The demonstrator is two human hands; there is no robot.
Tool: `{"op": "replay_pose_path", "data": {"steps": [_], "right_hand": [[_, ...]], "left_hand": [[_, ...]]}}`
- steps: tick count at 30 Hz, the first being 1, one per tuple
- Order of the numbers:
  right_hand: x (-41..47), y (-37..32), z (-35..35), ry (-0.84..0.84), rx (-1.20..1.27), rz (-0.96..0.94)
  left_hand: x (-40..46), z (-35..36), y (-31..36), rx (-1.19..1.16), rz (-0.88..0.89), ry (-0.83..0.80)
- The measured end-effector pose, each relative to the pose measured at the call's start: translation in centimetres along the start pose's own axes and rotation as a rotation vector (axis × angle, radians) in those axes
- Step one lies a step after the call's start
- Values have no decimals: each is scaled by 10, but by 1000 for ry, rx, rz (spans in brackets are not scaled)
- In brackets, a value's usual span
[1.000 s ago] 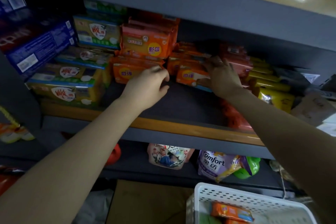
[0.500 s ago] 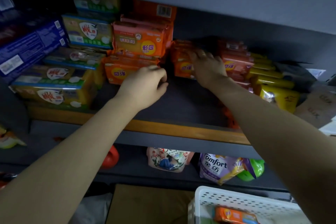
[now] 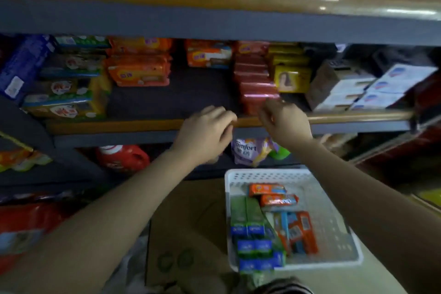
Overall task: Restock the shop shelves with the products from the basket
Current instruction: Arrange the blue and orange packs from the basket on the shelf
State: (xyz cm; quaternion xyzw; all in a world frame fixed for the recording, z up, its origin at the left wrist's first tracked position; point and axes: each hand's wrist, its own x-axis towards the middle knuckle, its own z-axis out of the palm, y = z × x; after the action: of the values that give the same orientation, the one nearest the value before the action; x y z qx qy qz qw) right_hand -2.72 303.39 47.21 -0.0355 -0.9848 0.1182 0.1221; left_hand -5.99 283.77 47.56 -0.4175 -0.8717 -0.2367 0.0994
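The white perforated basket sits low at the right on a cardboard box. It holds two orange packs, an orange-and-blue pack and several green-and-blue boxes. On the middle shelf, orange packs are stacked left of a bare gap, with more orange packs at the back. My left hand and my right hand hover in front of the shelf's front edge. Their fingers are loosely curled and hold nothing.
Red packs, yellow boxes and white boxes fill the shelf's right side. Yellow-green packs and a blue pack fill its left. Below stand a red bottle and a Comfort pouch.
Both hands have pulled back out of the shelf to its front edge, leaving the orange packs in place. The view has tilted down, showing the basket's contents.
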Motion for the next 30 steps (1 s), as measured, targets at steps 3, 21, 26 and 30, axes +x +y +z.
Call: {"op": "replay_pose_path", "data": {"steps": [3,21,26,30], "right_hand": [[-68,49,15,-323,-18,255],[-175,204,196,-735,-130,-18],[-174,221,147,-683,226,142],[-176,229,112,-613,416,346]], "left_hand": [[-14,37,38,-69,-49,-304],[-23,289,75,197,-327,-799],[-28,307,77,319,-348,-878],[-16,309,92,434,-377,-893]]}}
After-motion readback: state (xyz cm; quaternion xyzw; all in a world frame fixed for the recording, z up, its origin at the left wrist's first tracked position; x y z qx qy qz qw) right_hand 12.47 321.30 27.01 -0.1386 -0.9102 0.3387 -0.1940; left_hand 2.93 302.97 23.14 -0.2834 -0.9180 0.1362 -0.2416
